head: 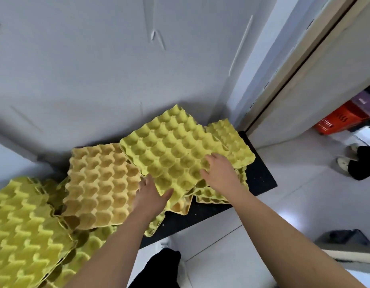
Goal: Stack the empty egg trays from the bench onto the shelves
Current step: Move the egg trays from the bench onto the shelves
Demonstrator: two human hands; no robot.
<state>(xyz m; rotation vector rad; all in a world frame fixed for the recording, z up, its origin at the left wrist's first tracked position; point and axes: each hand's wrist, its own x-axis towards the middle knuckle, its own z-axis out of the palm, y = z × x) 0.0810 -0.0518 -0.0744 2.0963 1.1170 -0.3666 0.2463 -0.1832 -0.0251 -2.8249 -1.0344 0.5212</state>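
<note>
Two bare hands work over a black speckled counter (261, 179) that runs from 8 o'clock to 3 o'clock below a grey wall (97, 69).

One yellow-green moulded-pulp egg tray (169, 150) lies uppermost at the centre, turned at an angle so that one corner points to 12 o'clock. Its face is a grid of round empty cups with raised peaks between them, and its rim is scalloped.

The left hand (151, 196) meets this tray at its 7 o'clock corner. The thumb lies over the top of the rim and the fingers run along the edge, so its grip is clamped on the tray. The right hand (219, 173) lies palm down on the tray's 4 o'clock side. Its fingers are spread and lightly bent over the cups, so its grip is apart.

At least two more yellow-green trays (227, 134) lie beneath it toward 3 o'clock, their edges showing.

One orange-tan moulded-pulp egg tray (101, 179) of the same shape lies just beside it at 9 o'clock. It rests on a heap of yellow-green egg trays (24, 221) that spreads to 8 o'clock. These overlap too much to count.

One red slatted plastic crate (342, 121) sits on the floor at 2 o'clock, well apart.
</note>
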